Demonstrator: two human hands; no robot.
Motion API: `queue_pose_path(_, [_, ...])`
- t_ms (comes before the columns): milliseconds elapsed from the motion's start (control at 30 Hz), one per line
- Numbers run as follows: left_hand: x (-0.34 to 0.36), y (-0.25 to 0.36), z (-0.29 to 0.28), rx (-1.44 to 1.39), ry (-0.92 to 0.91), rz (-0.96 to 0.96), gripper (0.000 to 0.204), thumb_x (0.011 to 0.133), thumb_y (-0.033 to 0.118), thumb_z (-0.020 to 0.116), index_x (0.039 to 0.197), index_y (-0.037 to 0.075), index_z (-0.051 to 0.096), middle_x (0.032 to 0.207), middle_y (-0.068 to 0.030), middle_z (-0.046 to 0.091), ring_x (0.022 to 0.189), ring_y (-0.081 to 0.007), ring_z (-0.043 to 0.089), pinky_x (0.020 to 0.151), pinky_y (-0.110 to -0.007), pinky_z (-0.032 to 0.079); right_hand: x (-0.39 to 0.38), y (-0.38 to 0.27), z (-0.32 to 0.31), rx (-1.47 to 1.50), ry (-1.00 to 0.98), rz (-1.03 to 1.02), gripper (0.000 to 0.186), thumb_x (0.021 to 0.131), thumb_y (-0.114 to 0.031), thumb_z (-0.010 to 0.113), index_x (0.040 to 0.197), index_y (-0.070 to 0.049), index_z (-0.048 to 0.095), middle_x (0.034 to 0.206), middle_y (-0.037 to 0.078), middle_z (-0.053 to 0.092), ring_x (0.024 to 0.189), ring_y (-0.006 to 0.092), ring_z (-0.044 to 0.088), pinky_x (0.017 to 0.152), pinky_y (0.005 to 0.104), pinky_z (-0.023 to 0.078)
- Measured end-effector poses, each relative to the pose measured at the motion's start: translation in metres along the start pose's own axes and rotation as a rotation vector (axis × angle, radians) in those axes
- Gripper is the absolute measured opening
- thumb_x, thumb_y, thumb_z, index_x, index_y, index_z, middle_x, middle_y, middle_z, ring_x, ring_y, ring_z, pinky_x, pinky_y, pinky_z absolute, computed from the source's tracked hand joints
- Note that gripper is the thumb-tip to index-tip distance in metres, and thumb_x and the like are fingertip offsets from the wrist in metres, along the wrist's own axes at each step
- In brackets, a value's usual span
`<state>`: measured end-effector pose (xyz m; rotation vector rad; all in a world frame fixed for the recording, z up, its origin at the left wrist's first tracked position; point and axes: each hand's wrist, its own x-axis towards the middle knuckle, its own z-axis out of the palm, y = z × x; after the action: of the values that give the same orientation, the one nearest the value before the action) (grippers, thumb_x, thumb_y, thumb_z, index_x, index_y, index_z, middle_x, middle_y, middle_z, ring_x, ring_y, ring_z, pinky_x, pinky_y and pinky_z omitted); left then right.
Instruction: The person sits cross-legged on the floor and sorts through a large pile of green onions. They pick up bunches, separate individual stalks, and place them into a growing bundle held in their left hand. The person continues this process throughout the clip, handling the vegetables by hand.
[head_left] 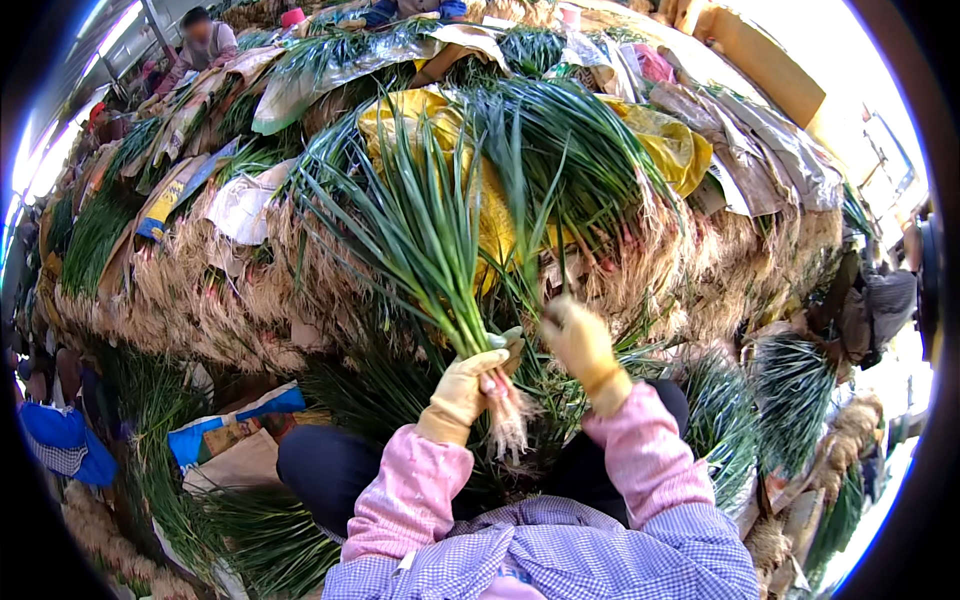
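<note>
A thick bunch of green onions stands tilted in my left hand, which wears a pale yellow glove and is closed round the lower stalks. Its pale roots hang below my fingers, and the long leaves fan up and to the left. Just to the right, my gloved right hand is closed and slightly blurred. A few thin green onion leaves rise from its fingertips; their lower end is hidden. Behind both hands, loose green onions lie on a yellow plastic sheet.
A long heap of green onions, roots toward me, spans the view under paper and plastic sheets. More bunches lie at my right. A blue bag is at far left. Other people sit beyond the heap.
</note>
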<state>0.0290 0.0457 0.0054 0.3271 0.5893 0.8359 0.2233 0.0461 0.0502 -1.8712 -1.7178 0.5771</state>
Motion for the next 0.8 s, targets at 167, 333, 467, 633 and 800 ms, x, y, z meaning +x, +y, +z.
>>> queue_pose_path(167, [0.007, -0.017, 0.004, 0.201, 0.157, 0.057, 0.012, 0.079, 0.004, 0.061, 0.091, 0.005, 0.059, 0.065, -0.0098, 0.061, 0.046, -0.0159, 0.055, 0.04, -0.023, 0.043, -0.033, 0.008, 0.016, 0.642, -0.323, 0.174, 0.03, 0.085, -0.025, 0.065, 0.1, 0.001, 0.063, 0.082, 0.009, 0.065, 0.071, 0.016, 0.058, 0.068, 0.0275, 0.048])
queue_pose_path(333, [-0.003, -0.033, 0.003, 0.389, 0.194, 0.167, 0.005, 0.078, 0.006, 0.061, 0.08, 0.002, 0.062, 0.066, -0.0109, 0.064, 0.045, -0.0145, 0.056, 0.04, -0.022, 0.043, -0.005, 0.004, 0.067, 0.367, -0.021, 0.011, 0.033, 0.086, -0.027, 0.062, 0.102, 0.002, 0.062, 0.084, 0.014, 0.066, 0.081, 0.0202, 0.063, 0.074, 0.0301, 0.049])
queue_pose_path(467, [-0.021, -0.018, 0.004, 0.135, 0.135, 0.056, 0.008, 0.076, 0.001, 0.058, 0.084, 0.0, 0.061, 0.073, -0.0131, 0.065, 0.052, -0.0203, 0.059, 0.051, -0.029, 0.051, -0.022, -0.004, 0.071, 1.47, -0.191, 0.462, 0.025, 0.093, -0.023, 0.051, 0.09, -0.001, 0.063, 0.063, 0.002, 0.056, 0.049, 0.0065, 0.049, 0.045, 0.0185, 0.039])
queue_pose_path(633, [-0.024, -0.035, -0.017, -0.1, 0.012, 0.011, 0.015, 0.076, -0.003, 0.054, 0.09, 0.003, 0.056, 0.091, -0.0098, 0.062, 0.085, -0.0262, 0.061, 0.079, -0.044, 0.052, -0.022, -0.008, 0.074, 1.565, -0.311, 0.487, 0.022, 0.094, -0.025, 0.05, 0.094, -0.005, 0.058, 0.071, 0.002, 0.057, 0.056, 0.0101, 0.053, 0.047, 0.0216, 0.043])
queue_pose_path(800, [-0.028, -0.039, -0.011, -0.269, -0.192, 0.074, 0.02, 0.075, -0.003, 0.055, 0.092, 0.006, 0.055, 0.09, -0.009, 0.06, 0.085, -0.0267, 0.06, 0.082, -0.045, 0.05, -0.008, 0.018, 0.115, 0.427, 0.032, 0.125, 0.014, 0.089, -0.013, 0.052, 0.091, -0.002, 0.059, 0.081, 0.011, 0.062, 0.07, 0.0197, 0.06, 0.062, 0.029, 0.048])
